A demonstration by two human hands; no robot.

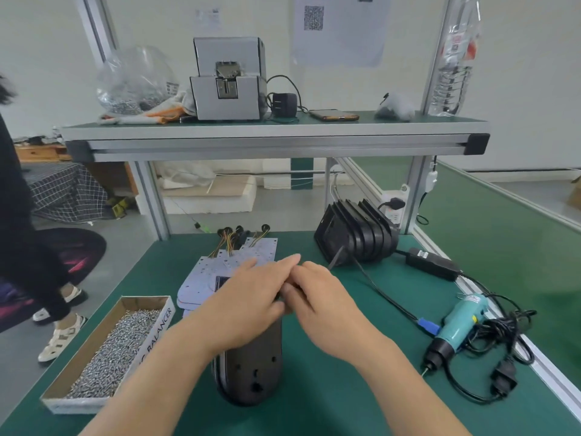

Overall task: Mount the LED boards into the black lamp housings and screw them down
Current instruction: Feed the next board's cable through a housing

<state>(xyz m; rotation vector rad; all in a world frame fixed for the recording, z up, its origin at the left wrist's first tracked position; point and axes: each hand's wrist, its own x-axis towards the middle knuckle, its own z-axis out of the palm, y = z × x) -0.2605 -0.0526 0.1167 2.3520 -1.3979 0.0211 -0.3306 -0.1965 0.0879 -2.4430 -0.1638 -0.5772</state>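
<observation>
A black lamp housing (251,372) stands on the green table in front of me, and both hands cover its upper end. My left hand (248,297) lies palm down over it with its fingers fairly straight. My right hand (323,300) meets it from the right, fingers curled, and pinches a small dark part (290,287) that is mostly hidden. Just behind the hands lie white LED boards (217,272) with coloured wires. A stack of black housings (355,237) sits at the back right.
An open cardboard box of screws (110,347) lies at the front left. A teal electric screwdriver (456,325) and its tangled cable (503,341) lie at the right. A black power adapter (430,262) sits behind them. A person (28,247) stands at the left edge.
</observation>
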